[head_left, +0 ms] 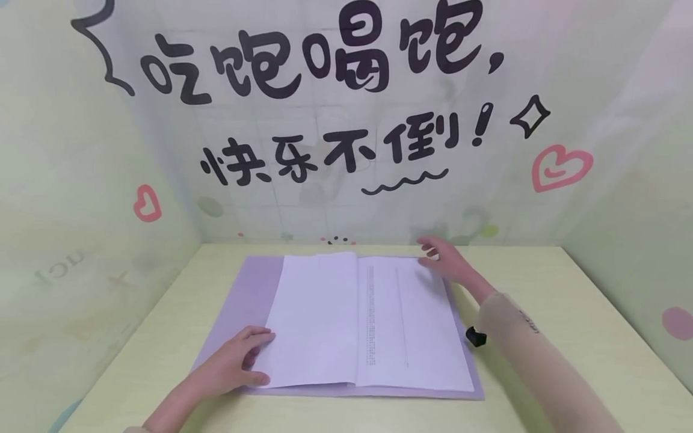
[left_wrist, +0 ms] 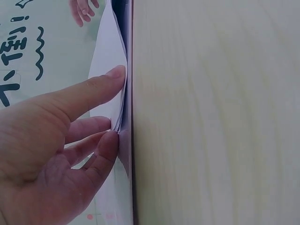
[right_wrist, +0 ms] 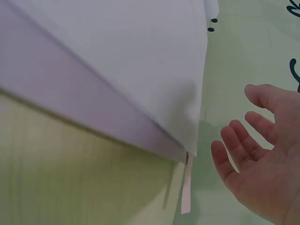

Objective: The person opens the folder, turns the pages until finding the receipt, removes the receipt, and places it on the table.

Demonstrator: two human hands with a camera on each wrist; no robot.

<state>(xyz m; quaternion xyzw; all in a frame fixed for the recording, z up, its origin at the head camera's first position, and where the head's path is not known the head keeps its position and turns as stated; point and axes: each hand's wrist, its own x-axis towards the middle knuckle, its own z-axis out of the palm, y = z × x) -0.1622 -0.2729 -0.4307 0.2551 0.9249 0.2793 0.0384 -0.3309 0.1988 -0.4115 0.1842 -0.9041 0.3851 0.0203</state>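
Observation:
A lilac folder [head_left: 227,319] lies open on the table, with white sheets [head_left: 319,319] spread across it. Small print and a long thin line mark the right-hand page [head_left: 428,325]. My left hand [head_left: 233,361] rests at the near left corner of the sheets, thumb and fingers spread apart; the left wrist view shows the fingertips [left_wrist: 112,137] touching the edges of the stacked pages. Past the far right corner of the folder, my right hand [head_left: 446,260] hovers with loosely bent fingers. Nothing is in that hand [right_wrist: 262,154] in the right wrist view.
The pale wood-grain table [head_left: 568,337] meets a printed backdrop [head_left: 357,210] behind and at both sides. A small black object [head_left: 476,337] sits beside the right sleeve [head_left: 536,355]. A narrow pink strip [right_wrist: 186,187] hangs by the folder's far right corner.

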